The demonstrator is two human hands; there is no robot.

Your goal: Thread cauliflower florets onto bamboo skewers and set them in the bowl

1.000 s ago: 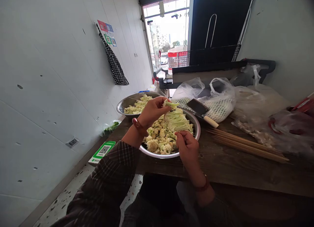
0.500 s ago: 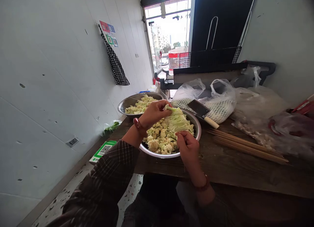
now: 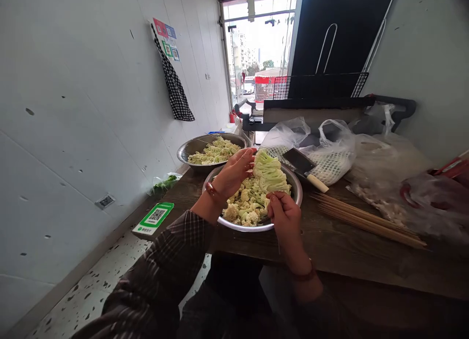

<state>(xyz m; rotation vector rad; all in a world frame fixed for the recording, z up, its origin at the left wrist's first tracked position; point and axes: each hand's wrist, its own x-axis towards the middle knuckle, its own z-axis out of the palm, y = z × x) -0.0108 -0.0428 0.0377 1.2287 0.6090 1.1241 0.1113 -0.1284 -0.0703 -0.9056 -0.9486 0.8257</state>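
Observation:
Over a metal basin point(image 3: 297, 195) of loose cauliflower florets point(image 3: 242, 211), my right hand point(image 3: 286, 214) pinches the lower end of a cauliflower skewer point(image 3: 271, 172). Pale green pieces sit packed in a row above that grip; the stick itself is mostly hidden. My left hand point(image 3: 232, 175) is open at the upper left of the row, fingers stretched, and whether they touch it I cannot tell. A second metal basin point(image 3: 183, 153) stands behind, with cauliflower pieces in it and thin sticks across its rim.
Right of the near basin lie a cleaver point(image 3: 302, 165) with a wooden handle and a bundle of bamboo skewers point(image 3: 366, 219). Plastic bags point(image 3: 335, 143) crowd the table's back and right. A green QR-code sign point(image 3: 154, 218) lies at the left edge, near the wall.
My left hand has let go of the cauliflower at the top and its fingers have opened. My right hand keeps its pinch, and the cauliflower row stands more upright. The view has shifted slightly.

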